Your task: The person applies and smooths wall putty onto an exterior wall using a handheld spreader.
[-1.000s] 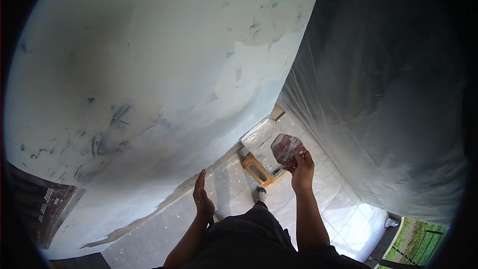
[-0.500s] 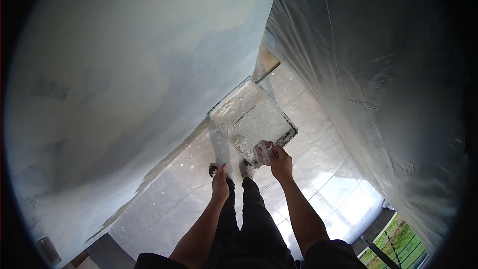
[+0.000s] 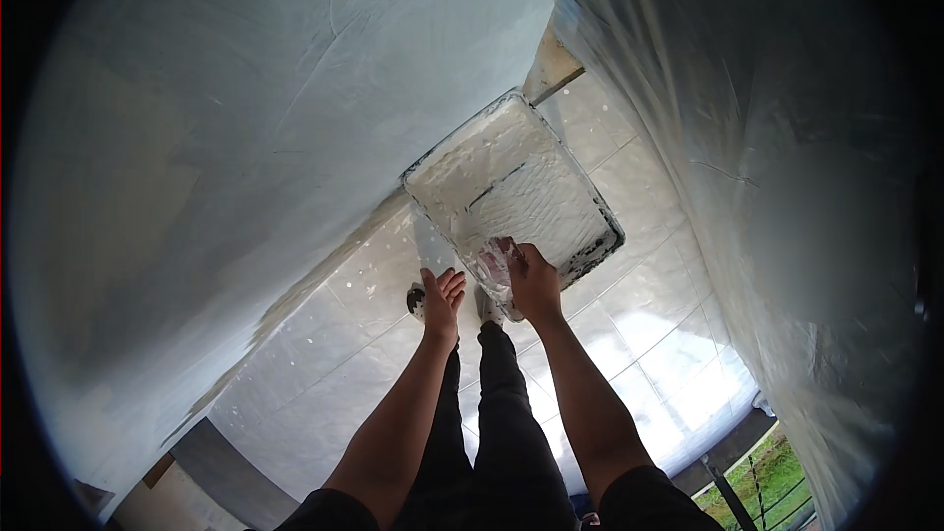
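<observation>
My right hand grips a flat reddish piece smeared with white, and I cannot tell whether it is a scraper or a sponge. That piece overlaps the near left part of a paint tray. Thick white paste fills the tray, ridged in the middle, with a dark line across it. Black shows through at the tray's right corner. My left hand is held out to the left of the tray, fingers apart and holding nothing.
A whitish wall rises on the left, against the tray's far left side. Plastic sheeting hangs on the right. My feet stand on a pale floor spotted with white. A railing and grass show at lower right.
My right hand has moved with the reddish piece from the tray's near edge to over the paste. The left hand's fingers have spread, and the tray appears larger.
</observation>
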The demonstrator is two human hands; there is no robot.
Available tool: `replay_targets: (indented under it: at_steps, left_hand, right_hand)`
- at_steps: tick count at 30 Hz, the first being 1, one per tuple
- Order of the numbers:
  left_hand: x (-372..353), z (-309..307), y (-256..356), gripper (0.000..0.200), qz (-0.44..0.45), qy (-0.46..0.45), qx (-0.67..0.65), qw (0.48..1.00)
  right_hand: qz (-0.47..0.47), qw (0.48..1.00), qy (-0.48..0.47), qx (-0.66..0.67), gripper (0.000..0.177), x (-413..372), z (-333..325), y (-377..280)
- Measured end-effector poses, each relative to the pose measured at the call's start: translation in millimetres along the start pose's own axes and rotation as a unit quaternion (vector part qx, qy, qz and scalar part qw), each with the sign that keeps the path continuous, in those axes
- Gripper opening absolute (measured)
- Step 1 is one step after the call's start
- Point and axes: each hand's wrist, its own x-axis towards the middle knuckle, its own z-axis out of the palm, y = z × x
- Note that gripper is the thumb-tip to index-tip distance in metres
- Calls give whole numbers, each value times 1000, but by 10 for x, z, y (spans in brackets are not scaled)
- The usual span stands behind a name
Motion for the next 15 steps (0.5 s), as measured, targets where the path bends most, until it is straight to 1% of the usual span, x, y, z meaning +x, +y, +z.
replay_targets:
  at_steps: [1,3,6,15]
  left_hand:
    - [-3,-3,4,102,-1,2,2,1000]
    - [11,16,32,107,-24,-35,-59,997]
    - [6,68,60,110,-12,-46,-57,997]
    - [-3,90,59,111,-6,-45,-75,996]
  right_hand:
    - [8,1000,-12,-16,20,8,16,-2]
    - [5,1000,-6,-20,20,31,44,-8]
    - [1,1000,-3,-28,18,49,58,7]
    - [17,999,-27,-17,20,40,64,4]
